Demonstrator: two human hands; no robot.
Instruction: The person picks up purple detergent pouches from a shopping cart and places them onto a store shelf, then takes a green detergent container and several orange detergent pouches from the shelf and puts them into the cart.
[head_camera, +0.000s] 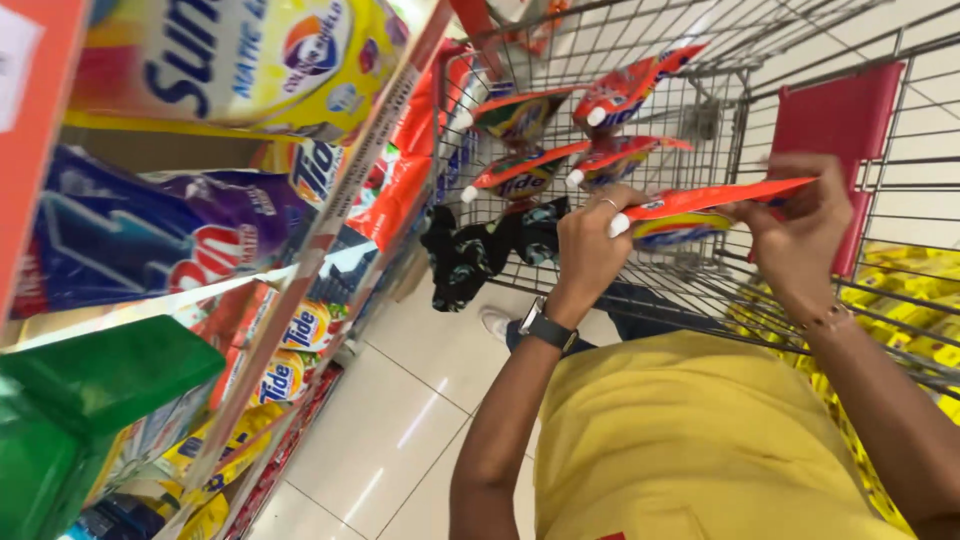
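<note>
both hands hold one orange detergent pouch (700, 212) with a white spout cap, flat and level, over the wire shopping cart (730, 120). the left hand (590, 240), with a watch at the wrist and a ring on one finger, has its grip closed around the spout end; the right hand (805, 225), with a thin bracelet, pinches the far sealed edge with its grip closed too. the pouch is still in the air above the basket, not resting on anything.

four more pouches (560, 135) of the same kind already lie inside the cart, farther from the person, beside a dark patterned cloth (480, 250). so several pouches appear to be loaded, and this one seems not yet set down among them.

to the left, shelves (330, 220) carry yellow, purple and orange detergent bags and a green container (70, 420). a red child-seat flap (840, 120) stands at the cart's end. the person wears a yellow shirt (690, 440) over a glossy tiled floor (390, 430).
</note>
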